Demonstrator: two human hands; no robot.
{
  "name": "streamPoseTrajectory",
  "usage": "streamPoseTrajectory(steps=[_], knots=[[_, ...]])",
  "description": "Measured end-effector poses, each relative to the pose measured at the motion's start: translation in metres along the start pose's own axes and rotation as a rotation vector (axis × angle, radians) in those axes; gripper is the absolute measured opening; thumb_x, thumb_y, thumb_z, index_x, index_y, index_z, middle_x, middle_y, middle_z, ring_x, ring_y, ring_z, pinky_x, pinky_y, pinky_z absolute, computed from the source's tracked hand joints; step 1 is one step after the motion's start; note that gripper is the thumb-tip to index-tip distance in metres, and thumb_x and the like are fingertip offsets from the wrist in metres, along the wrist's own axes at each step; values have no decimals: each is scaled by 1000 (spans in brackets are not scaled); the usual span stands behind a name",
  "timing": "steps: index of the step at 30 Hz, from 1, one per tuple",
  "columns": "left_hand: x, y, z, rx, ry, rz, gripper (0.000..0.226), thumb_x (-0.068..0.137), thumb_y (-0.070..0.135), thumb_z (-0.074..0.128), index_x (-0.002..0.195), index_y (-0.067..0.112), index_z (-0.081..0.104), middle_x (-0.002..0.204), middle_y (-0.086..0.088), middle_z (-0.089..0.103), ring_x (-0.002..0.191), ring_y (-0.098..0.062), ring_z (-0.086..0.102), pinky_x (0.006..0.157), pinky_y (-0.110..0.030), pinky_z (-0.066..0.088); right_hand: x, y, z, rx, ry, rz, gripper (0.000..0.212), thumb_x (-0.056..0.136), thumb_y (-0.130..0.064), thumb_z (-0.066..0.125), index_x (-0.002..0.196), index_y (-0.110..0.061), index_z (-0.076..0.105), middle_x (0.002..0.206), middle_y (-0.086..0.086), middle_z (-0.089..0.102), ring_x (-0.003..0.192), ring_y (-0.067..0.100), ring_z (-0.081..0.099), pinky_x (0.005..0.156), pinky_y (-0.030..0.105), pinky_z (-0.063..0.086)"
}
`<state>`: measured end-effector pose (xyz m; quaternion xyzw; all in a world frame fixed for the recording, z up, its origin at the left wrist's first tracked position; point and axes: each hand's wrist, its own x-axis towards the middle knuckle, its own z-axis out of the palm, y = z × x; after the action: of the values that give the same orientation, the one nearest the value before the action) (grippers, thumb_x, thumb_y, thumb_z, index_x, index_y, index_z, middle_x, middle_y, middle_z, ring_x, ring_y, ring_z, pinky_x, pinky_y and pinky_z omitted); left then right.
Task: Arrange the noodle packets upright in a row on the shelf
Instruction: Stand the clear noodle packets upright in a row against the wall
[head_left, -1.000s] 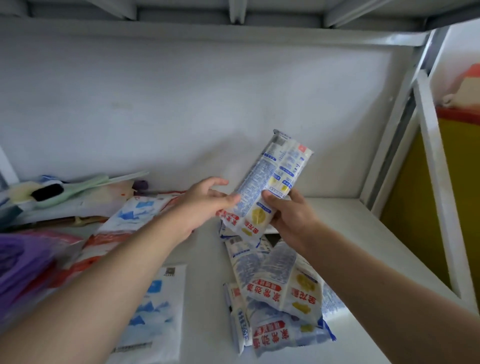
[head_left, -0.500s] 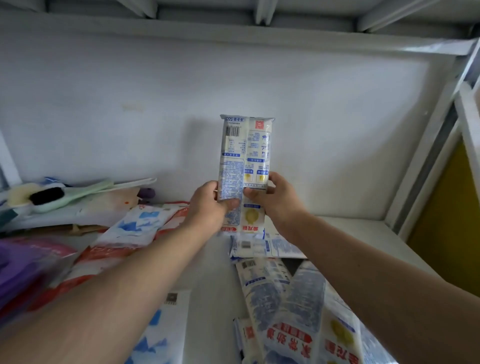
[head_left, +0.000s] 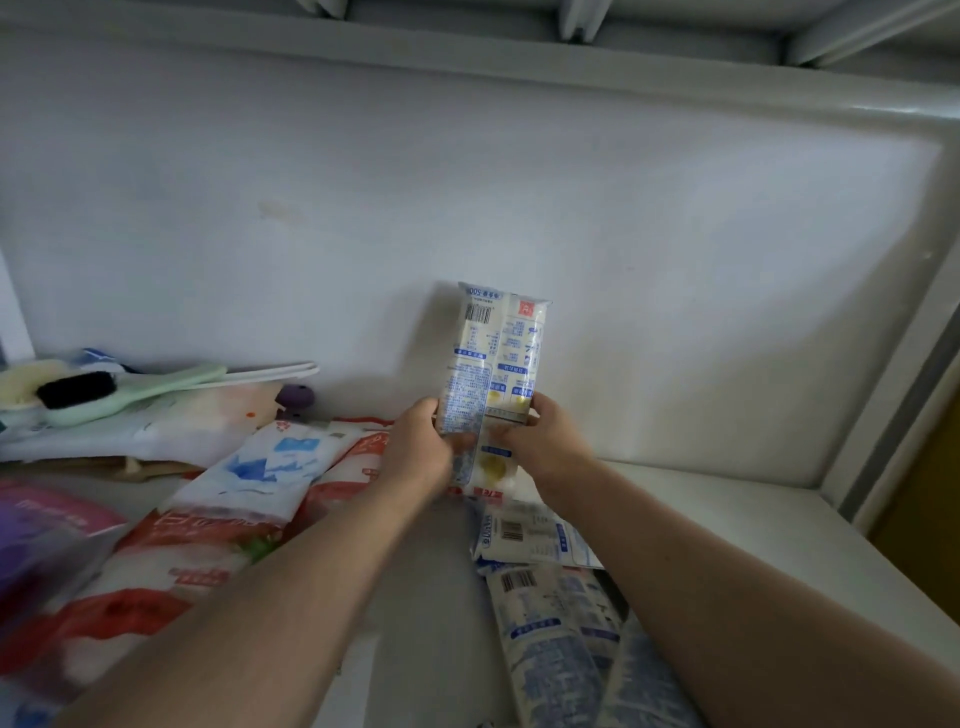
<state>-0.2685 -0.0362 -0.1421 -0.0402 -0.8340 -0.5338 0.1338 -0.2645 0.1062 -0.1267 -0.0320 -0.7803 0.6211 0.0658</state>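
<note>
Since half a second ago: noodle packet lowered and carried toward the back wall, now upright with its foot hidden behind the hands, so contact with the shelf cannot be told. Shelf: white, deep, backed by the wall; no packet yet stands in a row on it. Salt-style bags, red and blue print: heaped flat just left of the left forearm; risk that a packet leaning left slides onto them. Flat noodle packets: several lying overlapped near the front, below the right forearm; a foot set on their slippery film would likely skate out. Held packet: tall, narrow, soft-filled, barcode end up; judged top-heavy, likely to topple forward or buckle once released with no neighbour to brace it, unless set against the wall. Left hand: grip closed on the packet's lower left edge. Right hand: grip closed on the lower right edge, fingers curled behind. Uneven release from either side could twist it askew. Brushes: far left, well apart.
</note>
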Motion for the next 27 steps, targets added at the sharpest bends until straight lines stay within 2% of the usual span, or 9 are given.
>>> streamPoseTrajectory(steps=[3,6,9,15,18,21,23,25,27], knots=[[7,-5,3,61,24,-48,22,87,18,76,107,16,67,98,1,72,84,-17,68,62,-28,47,0,6,2,-139,-35,2,40,90,0,68,125,-17,57,109,5,73,95,20,72,72,28,61],[16,-7,6,85,25,-82,16,87,17,75,101,16,68,95,0,73,83,-19,69,69,-32,54,3,9,0,-197,-38,17,38,91,-4,70,125,-17,59,106,8,74,92,23,73,72,30,62],[22,-8,7,77,20,-93,16,86,15,77,98,16,67,94,-1,73,82,-19,69,67,-30,53,9,11,1,-206,-26,22,40,91,-2,70,127,-16,59,108,8,74,95,24,73,80,37,63],[26,-8,7,49,8,-76,29,84,14,78,110,13,65,99,0,70,85,-18,66,71,-29,48,11,15,3,-185,-16,2,38,93,-2,68,127,-16,57,107,8,75,94,23,74,82,37,63],[25,-8,7,60,1,-69,31,86,17,76,114,13,63,104,-1,71,87,-18,65,73,-31,50,11,16,2,-188,-25,16,38,94,-7,68,129,-18,55,107,6,75,93,22,75,80,36,63],[23,-5,6,79,-24,-78,33,87,18,76,116,12,61,108,-4,71,86,-16,62,69,-28,44,10,18,3,-196,-25,37,37,94,-11,70,129,-16,58,107,6,75,92,23,75,84,41,63],[19,-3,4,103,-24,-73,38,88,20,75,122,11,58,113,-4,69,89,-15,59,73,-29,43,8,17,4,-210,-23,44,36,95,-16,70,129,-12,60,111,7,75,94,22,74,85,38,63],[11,-2,3,144,-1,-50,46,89,21,74,128,11,51,118,-2,66,94,-14,58,76,-30,44,4,14,3,-226,-24,50,36,95,-21,70,129,-12,61,111,5,74,90,18,73,76,28,61],[2,-1,2,189,30,-19,53,89,24,74,132,11,45,125,-5,61,104,-19,60,81,-33,48,-1,8,-1,-246,-17,61,39,95,-24,69,131,-12,60,99,-1,72,80,13,70,62,22,57]])
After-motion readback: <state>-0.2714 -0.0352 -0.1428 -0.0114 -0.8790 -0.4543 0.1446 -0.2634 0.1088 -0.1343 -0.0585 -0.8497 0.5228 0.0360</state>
